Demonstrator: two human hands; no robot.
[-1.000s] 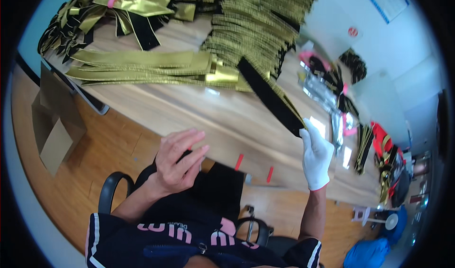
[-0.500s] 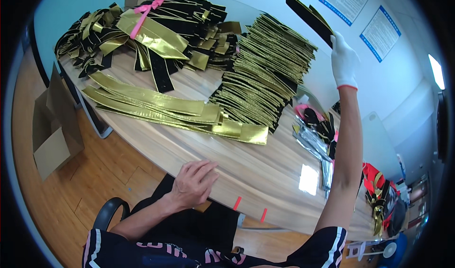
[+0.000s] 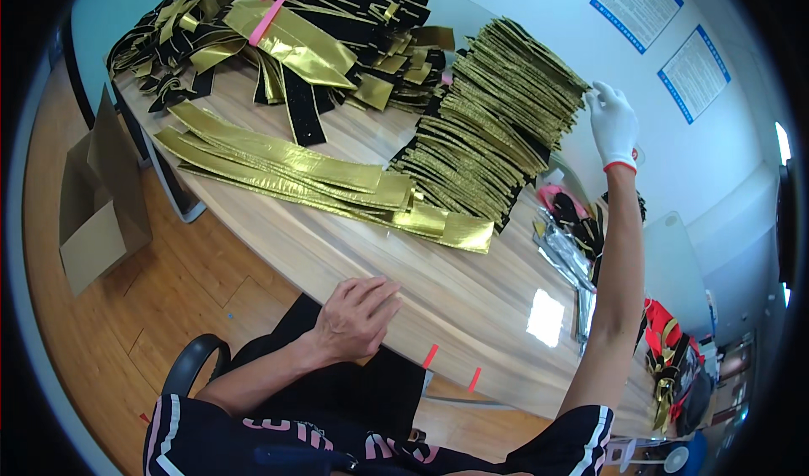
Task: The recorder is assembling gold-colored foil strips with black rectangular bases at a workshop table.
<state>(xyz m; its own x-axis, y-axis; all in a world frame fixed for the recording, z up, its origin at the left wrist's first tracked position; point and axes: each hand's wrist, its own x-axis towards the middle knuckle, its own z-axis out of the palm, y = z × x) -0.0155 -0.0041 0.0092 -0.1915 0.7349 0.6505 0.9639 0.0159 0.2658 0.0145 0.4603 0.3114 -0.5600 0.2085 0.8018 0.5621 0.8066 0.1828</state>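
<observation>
At the far right end of a thick stack of black-and-gold strips (image 3: 499, 109), my right hand (image 3: 613, 126) wears a white glove with a red cuff. Its thumb and fingertips are apart, right beside the strip ends, and no strip hangs from them. My bare left hand (image 3: 360, 318) lies on the table's near edge, fingers loosely bent and holding nothing. Several long shiny gold strips (image 3: 291, 163) lie fanned left of the stack. Behind them is a heap of black-and-gold strips (image 3: 371, 34), part of it tied with a pink ribbon (image 3: 274, 11).
Clear plastic wrapping (image 3: 563, 253) and pink and black pieces lie right of the stack on the wood-grain table (image 3: 455, 295). Two red tape marks (image 3: 431, 356) sit on its near edge. An opened cardboard box (image 3: 97, 215) stands on the floor at left.
My right hand has come down to the stack's end; the dark strip it held up is out of its fingers. My left hand stays on the table edge. The view has shifted slightly.
</observation>
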